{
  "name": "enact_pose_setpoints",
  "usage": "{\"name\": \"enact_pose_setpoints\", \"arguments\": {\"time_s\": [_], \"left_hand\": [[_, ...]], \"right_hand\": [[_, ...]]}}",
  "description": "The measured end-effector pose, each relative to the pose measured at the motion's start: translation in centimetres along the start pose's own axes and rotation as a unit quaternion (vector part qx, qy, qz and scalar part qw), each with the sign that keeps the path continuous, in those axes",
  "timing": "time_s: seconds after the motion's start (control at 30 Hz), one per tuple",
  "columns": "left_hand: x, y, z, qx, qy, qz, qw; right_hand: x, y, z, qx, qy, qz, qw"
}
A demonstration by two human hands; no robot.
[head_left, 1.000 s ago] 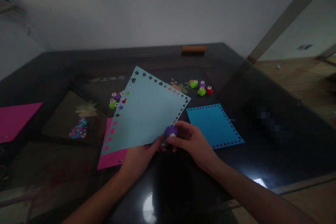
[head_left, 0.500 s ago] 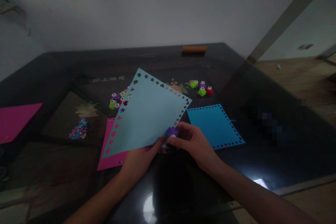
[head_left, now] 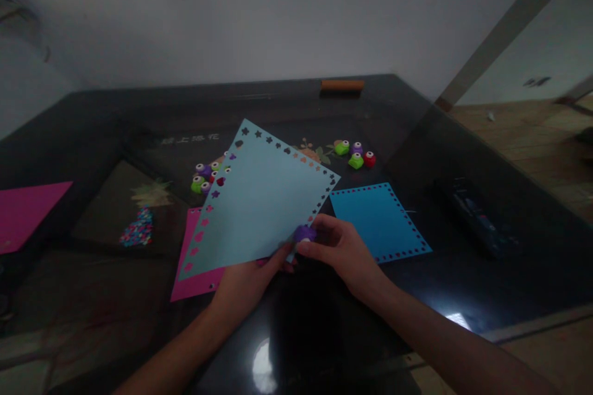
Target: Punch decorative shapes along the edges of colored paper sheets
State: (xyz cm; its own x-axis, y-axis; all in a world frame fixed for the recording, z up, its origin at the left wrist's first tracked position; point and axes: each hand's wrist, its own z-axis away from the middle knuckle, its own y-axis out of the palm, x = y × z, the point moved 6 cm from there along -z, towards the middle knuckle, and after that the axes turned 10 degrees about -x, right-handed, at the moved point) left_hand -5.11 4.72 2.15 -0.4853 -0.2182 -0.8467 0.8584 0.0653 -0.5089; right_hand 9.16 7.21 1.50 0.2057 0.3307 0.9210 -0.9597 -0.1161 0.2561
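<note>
A light blue paper sheet (head_left: 264, 197) is held tilted above the table, with star, heart and flower holes punched along its edges. My left hand (head_left: 259, 271) grips the sheet's near corner, its fingers partly hidden beneath. At the sheet's right edge, close to that corner, sits a small purple paper punch (head_left: 304, 233). My right hand (head_left: 336, 250) is closed round this punch, thumb on the near side and fingers behind. Under the light blue sheet lies a pink sheet (head_left: 188, 284), mostly covered.
A blue sheet with punched edges (head_left: 380, 222) lies to the right, beyond it a black remote control (head_left: 475, 213). Several punches stand at centre left (head_left: 204, 178) and back right (head_left: 356, 154). Paper confetti (head_left: 139, 228), another pink sheet (head_left: 30, 213) and an orange-brown roll (head_left: 343, 85) rest on the table.
Both hands, the light blue sheet and the purple punch stay almost in place. The view has shifted very slightly.
</note>
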Motion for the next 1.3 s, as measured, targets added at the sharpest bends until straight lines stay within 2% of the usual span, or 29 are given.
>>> {"name": "enact_pose_setpoints", "arguments": {"time_s": [0.23, 0.53, 0.83, 1.3], "left_hand": [[0.03, 0.04, 0.10, 0.009, 0.001, -0.019, 1.000], [-0.27, -0.04, 0.04, 0.001, 0.047, -0.022, 0.999], [-0.55, -0.10, 0.05, -0.002, 0.049, -0.032, 0.998], [0.01, 0.17, 0.06, 0.002, 0.045, -0.024, 0.999]], "right_hand": [[0.02, 0.11, 0.07, 0.006, 0.001, -0.012, 1.000], [0.07, 0.07, 0.07, -0.001, 0.003, -0.002, 1.000], [-0.07, 0.07, 0.16, 0.005, 0.013, -0.016, 1.000], [0.11, 0.26, 0.16, 0.018, -0.010, -0.032, 0.999]]}}
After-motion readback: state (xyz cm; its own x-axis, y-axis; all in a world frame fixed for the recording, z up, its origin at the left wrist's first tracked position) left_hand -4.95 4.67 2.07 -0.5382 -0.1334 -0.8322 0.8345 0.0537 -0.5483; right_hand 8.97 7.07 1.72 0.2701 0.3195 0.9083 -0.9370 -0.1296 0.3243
